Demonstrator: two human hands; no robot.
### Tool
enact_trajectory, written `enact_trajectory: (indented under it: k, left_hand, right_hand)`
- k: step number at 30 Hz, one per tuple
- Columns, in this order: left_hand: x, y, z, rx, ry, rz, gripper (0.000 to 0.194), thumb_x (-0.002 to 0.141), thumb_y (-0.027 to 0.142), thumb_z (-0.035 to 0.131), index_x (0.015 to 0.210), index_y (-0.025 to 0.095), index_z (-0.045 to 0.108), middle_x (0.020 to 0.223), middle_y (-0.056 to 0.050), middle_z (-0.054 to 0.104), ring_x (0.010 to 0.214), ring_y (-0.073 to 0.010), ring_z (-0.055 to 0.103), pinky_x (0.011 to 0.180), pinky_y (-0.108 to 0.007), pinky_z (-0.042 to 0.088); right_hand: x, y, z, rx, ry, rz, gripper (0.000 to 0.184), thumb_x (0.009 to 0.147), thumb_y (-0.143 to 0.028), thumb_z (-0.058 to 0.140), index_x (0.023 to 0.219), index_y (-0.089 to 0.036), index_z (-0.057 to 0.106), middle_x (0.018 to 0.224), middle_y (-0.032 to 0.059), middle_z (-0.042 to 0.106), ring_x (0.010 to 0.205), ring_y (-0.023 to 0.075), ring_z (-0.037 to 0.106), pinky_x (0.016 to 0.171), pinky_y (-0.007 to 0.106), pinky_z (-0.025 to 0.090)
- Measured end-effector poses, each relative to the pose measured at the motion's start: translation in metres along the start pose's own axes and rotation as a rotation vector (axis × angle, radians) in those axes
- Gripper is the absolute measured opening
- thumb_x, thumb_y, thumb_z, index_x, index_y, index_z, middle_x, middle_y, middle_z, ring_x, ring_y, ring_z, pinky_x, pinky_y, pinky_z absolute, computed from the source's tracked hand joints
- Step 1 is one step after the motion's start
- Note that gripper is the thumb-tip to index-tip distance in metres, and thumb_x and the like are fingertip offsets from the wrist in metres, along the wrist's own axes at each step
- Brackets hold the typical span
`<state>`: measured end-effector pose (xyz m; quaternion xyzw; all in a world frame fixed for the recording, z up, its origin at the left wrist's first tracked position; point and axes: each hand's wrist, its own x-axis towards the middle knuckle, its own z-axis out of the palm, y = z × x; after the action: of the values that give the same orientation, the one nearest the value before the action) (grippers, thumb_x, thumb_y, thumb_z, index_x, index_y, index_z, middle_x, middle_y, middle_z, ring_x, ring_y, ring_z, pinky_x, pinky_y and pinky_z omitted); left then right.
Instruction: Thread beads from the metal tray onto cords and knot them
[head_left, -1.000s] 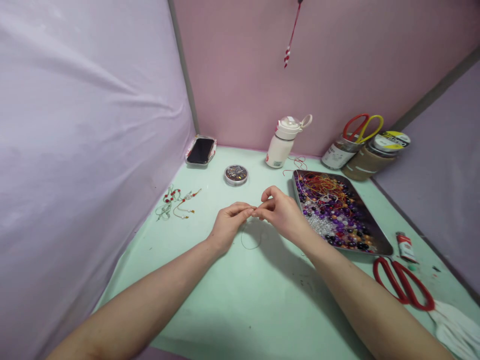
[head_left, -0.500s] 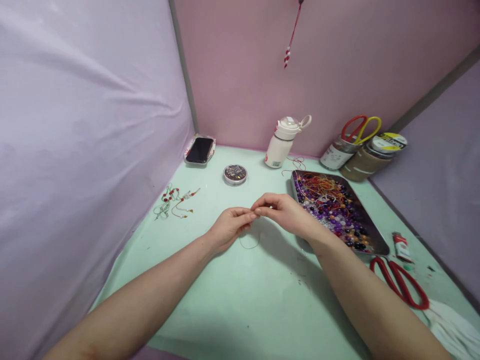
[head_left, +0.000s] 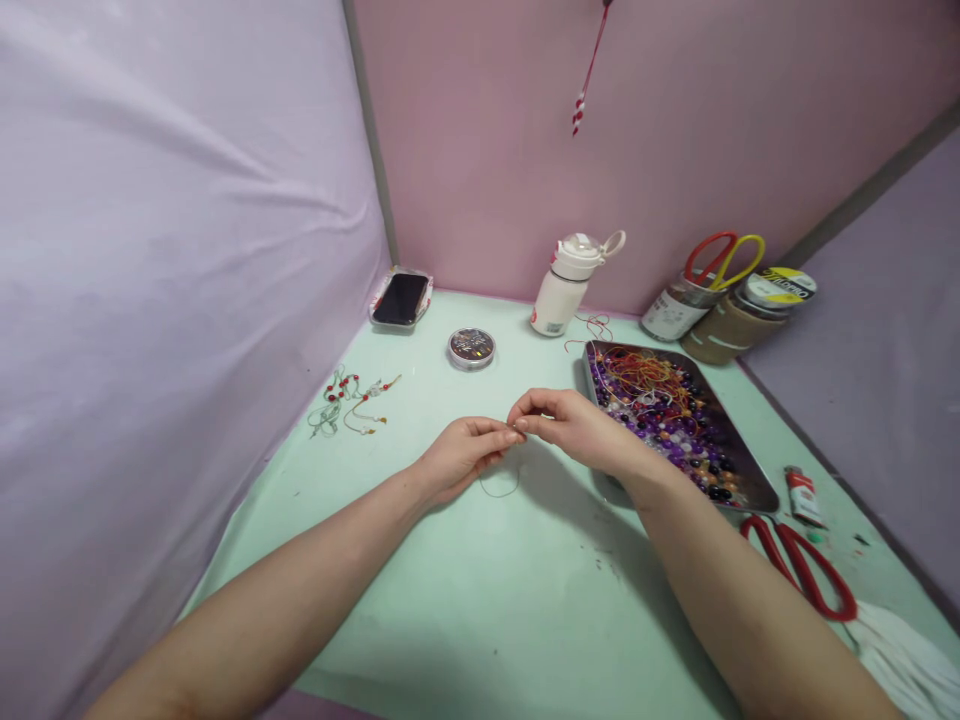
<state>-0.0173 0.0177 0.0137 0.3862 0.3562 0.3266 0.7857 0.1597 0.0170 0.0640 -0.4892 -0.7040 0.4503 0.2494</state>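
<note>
Over the middle of the table, my left hand [head_left: 466,455] and my right hand [head_left: 556,422] meet at the fingertips. Both are pinched closed on a thin, dark cord [head_left: 501,495], which hangs below them in a small loop against the tabletop. Whatever else sits between the fingertips is too small to make out. To the right of my right hand lies a metal tray [head_left: 757,480] of purple, black, orange and clear beads [head_left: 679,435], with a tangle of red and orange threads [head_left: 645,372] on top.
Beaded cords [head_left: 349,400] lie at left. Behind are a phone [head_left: 401,300], a round tin [head_left: 471,348], a white bottle [head_left: 562,295] and jars [head_left: 739,315] beside a can [head_left: 675,305] holding scissors. A lighter [head_left: 805,497], red-handled scissors [head_left: 814,575] and white cloth [head_left: 900,650] lie at right.
My right hand has shifted slightly to the right, and its fingertips have drawn a little away from the left ones. The loop of cord hangs nearly as before.
</note>
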Motion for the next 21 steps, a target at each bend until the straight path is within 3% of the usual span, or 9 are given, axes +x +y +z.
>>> enact_trajectory:
  k: [10,21]
  left_hand:
    - [-0.0008,-0.0003,-0.0002,0.008,-0.033,-0.023,0.029,0.059,0.032,0.083,0.079,0.011,0.075,0.068,-0.001,0.059,0.06,-0.0052,0.042,0.061,-0.022,0.031]
    - [-0.0014,-0.0002,0.0002,0.049,-0.066,-0.052,0.027,0.058,0.033,0.084,0.073,0.013,0.075,0.08,-0.005,0.065,0.065,-0.0073,0.047,0.065,-0.024,0.035]
  right_hand:
    - [0.0006,0.0046,0.0015,-0.049,-0.027,0.011,0.011,0.082,-0.026,0.052,0.079,-0.018,0.059,0.073,-0.0005,0.06,0.069,0.0129,0.051,0.065,0.025,0.038]
    - [0.001,0.0027,0.0033,0.072,-0.06,0.028,0.013,0.081,-0.027,0.053,0.081,-0.017,0.06,0.071,-0.0002,0.059,0.066,0.0127,0.05,0.064,0.026,0.039]
